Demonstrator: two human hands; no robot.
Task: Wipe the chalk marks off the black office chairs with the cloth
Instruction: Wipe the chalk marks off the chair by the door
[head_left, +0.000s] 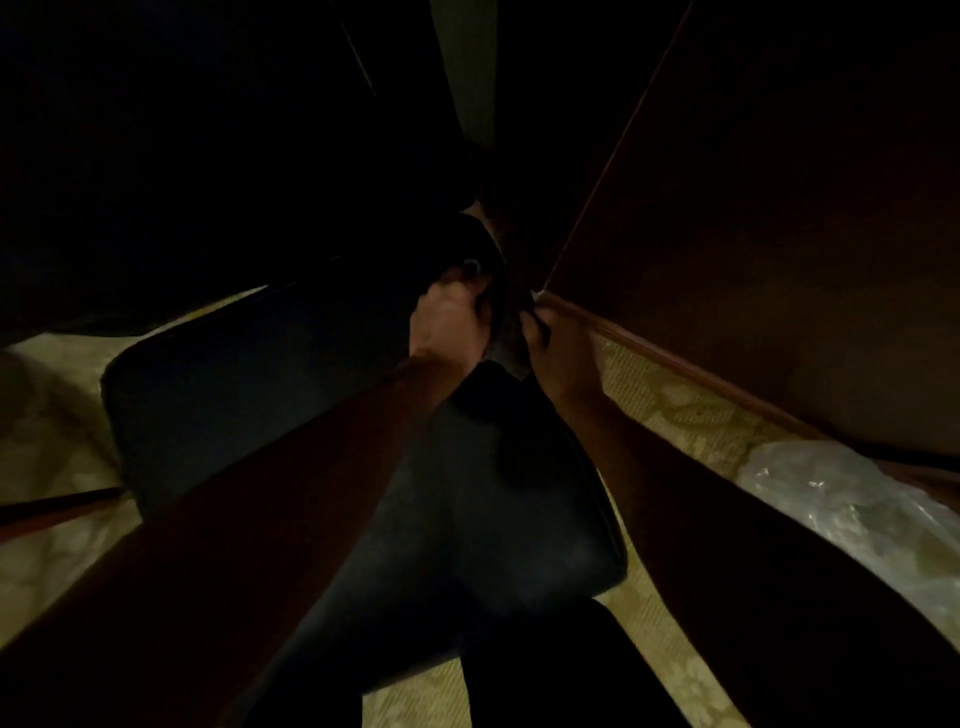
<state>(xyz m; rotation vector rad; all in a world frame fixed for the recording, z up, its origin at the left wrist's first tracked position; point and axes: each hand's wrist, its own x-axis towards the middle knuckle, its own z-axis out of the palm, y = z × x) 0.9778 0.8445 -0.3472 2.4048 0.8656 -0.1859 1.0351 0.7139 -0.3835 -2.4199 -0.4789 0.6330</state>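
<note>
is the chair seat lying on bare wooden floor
No, the chair seat stands over a pale patterned carpet, which shows on both sides of it.

Black padded office chair seat (249, 395): chalk marks too dim to tell. Dark crumpled cloth (506, 332) mostly lost in shadow between both hands. Crinkled clear plastic sheet (852, 509) blurred, cut by right edge.

The room is dim; a patterned yellowish carpet (691, 415) meets a dark wooden wall (779, 234) with a baseboard (675, 358).
</note>
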